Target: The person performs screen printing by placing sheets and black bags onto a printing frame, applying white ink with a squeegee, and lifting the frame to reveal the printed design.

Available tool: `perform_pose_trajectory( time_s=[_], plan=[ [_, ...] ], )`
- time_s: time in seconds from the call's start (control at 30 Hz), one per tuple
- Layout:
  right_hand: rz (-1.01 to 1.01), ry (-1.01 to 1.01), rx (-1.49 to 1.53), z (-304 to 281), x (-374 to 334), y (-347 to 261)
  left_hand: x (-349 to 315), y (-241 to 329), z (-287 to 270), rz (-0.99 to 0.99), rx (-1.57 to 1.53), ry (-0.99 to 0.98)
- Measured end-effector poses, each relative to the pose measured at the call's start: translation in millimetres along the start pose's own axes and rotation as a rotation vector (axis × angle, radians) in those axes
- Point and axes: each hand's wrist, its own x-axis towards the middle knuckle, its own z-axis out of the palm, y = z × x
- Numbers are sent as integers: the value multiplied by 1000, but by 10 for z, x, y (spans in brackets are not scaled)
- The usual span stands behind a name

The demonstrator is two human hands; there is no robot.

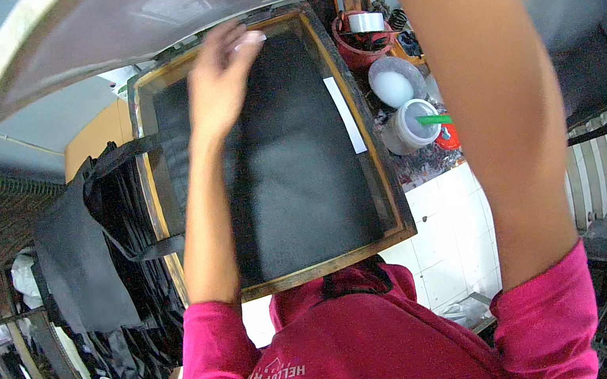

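Reaching over a flat, rectangular black fabric piece [300, 166], the left hand [217, 83] is blurred at the far edge, and I cannot tell whether its fingers pinch the small white bit [256, 37] by the thumb. Below that grip the fabric lies spread within a yellowish wooden frame [332, 263], apparently laid out already, its far edge perhaps left to settle, its visible face unmarked. Above, a pale, stiff-rimmed screen [124, 28] stands tilted up; the right hand's grip is out of view.

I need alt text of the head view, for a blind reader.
A blurred left hand is over black cloth inside a wooden frame, near a raised pale panel; the right hand is out of view. A white tub is at right.
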Motion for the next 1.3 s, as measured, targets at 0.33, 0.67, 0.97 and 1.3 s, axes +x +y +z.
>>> perform_pose_trajectory(
  time_s=[0.33,0.67,0.97,1.3],
  plan=[
    [341,-49,631,176,-2094,-1373,-2697,508,-812,-695,-689,47],
    [137,-549,688,518,-2531,-1835,-3021,247,-617,-1068,-834,139],
    [160,-487,482,1498,-2052,-1637,-2995,264,-639,-1103,-887,138],
    [214,-588,470,2525,-970,-634,-2987,292,-711,-1267,-1346,244]
  ],
)
